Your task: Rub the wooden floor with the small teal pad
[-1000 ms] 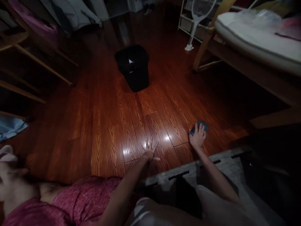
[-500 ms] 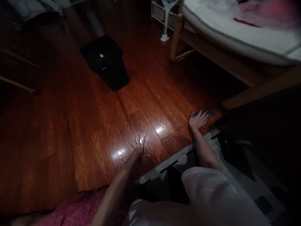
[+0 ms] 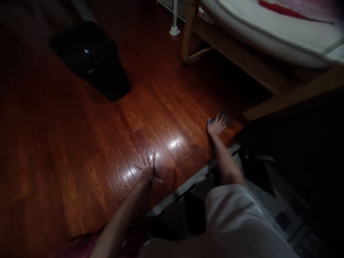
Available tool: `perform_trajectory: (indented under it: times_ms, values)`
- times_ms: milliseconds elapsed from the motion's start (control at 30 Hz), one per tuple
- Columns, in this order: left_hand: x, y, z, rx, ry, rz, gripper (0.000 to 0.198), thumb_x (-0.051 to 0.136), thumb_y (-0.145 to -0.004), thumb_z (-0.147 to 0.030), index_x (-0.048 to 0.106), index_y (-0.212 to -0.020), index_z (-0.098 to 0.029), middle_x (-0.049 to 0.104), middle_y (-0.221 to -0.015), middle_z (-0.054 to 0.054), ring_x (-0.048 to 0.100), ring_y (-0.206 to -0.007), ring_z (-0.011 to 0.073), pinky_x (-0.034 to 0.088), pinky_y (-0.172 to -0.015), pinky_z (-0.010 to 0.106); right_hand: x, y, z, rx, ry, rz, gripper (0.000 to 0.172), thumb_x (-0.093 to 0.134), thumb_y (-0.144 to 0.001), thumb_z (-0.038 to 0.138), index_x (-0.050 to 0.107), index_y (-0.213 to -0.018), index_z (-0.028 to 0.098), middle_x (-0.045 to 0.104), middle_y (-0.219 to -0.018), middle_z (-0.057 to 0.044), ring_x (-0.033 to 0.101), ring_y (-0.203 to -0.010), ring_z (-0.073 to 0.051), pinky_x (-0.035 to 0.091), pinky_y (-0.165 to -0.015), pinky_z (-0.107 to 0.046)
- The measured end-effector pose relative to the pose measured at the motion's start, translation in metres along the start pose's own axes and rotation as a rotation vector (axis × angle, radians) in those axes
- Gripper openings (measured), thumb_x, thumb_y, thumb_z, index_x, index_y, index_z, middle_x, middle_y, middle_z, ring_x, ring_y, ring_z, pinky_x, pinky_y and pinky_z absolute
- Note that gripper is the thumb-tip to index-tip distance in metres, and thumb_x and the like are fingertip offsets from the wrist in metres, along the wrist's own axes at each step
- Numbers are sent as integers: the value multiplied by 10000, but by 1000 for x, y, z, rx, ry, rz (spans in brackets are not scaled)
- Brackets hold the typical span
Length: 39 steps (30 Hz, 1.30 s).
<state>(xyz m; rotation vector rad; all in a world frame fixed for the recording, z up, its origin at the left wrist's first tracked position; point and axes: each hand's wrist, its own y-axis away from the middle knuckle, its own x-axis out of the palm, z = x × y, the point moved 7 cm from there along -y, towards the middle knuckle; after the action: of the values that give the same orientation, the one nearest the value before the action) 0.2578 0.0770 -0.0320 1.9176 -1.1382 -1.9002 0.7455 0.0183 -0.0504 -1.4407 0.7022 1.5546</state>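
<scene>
My left hand (image 3: pixel 147 171) is spread on the glossy brown wood floor (image 3: pixel 107 143), its fingers apart and nothing in it. Farther off to the right, my right hand (image 3: pixel 217 124) lies flat with fingers spread over a small dark blue-green thing (image 3: pixel 211 121). Bits of that thing stick out at both sides of the hand. It could be a cloth, but dim light and the covering hand hide its kind.
A black bin (image 3: pixel 91 61) stands on the floor at upper left. To the right is a wooden-framed chair (image 3: pixel 189 36) with a white cushion (image 3: pixel 268 36). A white stand (image 3: pixel 174 30) rises behind it. A pale floor edge (image 3: pixel 185 190) runs below my hands.
The view has shifted, so the bin and chair sit farther left and higher. Both hands keep their spread pose and have hardly moved over the floor.
</scene>
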Motion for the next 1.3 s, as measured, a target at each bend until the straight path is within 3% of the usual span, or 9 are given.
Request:
perform_trajectory:
  times_ms: [100,200,400,533,733,900,1000,1100,1300]
  values:
    - [-3,4,-4,10,-3,49,1804,978,-162,-542,-175,-1535,-342,-389,-1574,136,-380,-1327,563,6,-983,879,9,9,41,-260,-11,72,708,311,-971,530,263,-1579,170,253,-1648,-165,204,-1495,-331,310,-1127,-529]
    - [-4,3,-5,14,-12,89,1763,972,-210,-565,-165,-1538,-337,-360,-1590,138,-378,-1338,546,7,-997,871,15,6,54,-390,-47,116,688,321,-969,551,272,-1578,233,204,-1672,-134,207,-1501,-304,331,-1117,-524]
    - [-3,-4,-3,8,-33,111,1765,971,-202,-567,-172,-1530,-354,-359,-1592,121,-391,-1342,522,20,-1012,861,28,-75,14,-6,-71,136,793,334,-946,597,189,-1598,170,184,-1668,-181,187,-1515,-293,299,-1141,-579]
    - [0,-11,0,2,-35,135,1792,963,-165,-577,-184,-1522,-352,-358,-1596,117,-381,-1333,555,4,-983,881,40,-114,21,155,-70,144,801,343,-952,565,184,-1596,114,151,-1667,-213,143,-1529,-304,267,-1168,-572]
    - [7,-19,4,31,-7,113,1803,950,-155,-620,-197,-1517,-340,-316,-1608,154,-355,-1344,580,-28,-955,895,64,-117,136,-157,-71,176,780,275,-968,585,151,-1606,155,153,-1673,-186,153,-1524,-318,263,-1157,-598]
    - [5,-19,2,9,-31,136,1800,959,-173,-610,-210,-1510,-321,-295,-1612,175,-353,-1360,555,-37,-983,876,71,-59,262,-632,-142,210,724,256,-976,622,223,-1595,249,149,-1689,-118,128,-1531,-309,255,-1156,-583]
    - [4,-19,1,-2,-39,161,1804,960,-172,-602,-234,-1495,-322,-291,-1612,176,-361,-1358,544,-45,-978,876,69,-33,300,-772,-178,235,693,274,-978,621,255,-1584,287,147,-1694,-81,124,-1536,-276,245,-1173,-542]
    - [4,-20,0,13,-29,167,1805,946,-165,-627,-252,-1481,-325,-305,-1605,171,-363,-1346,560,-29,-958,893,69,-47,291,-685,-179,271,658,270,-988,589,287,-1575,290,175,-1688,-78,154,-1530,-267,243,-1179,-530]
    - [5,-24,-1,22,-26,167,1805,944,-158,-621,-255,-1474,-321,-288,-1609,170,-326,-1347,592,-41,-919,916,56,-82,221,-319,-141,201,694,311,-984,541,250,-1587,203,140,-1682,-165,146,-1528,-312,231,-1174,-562]
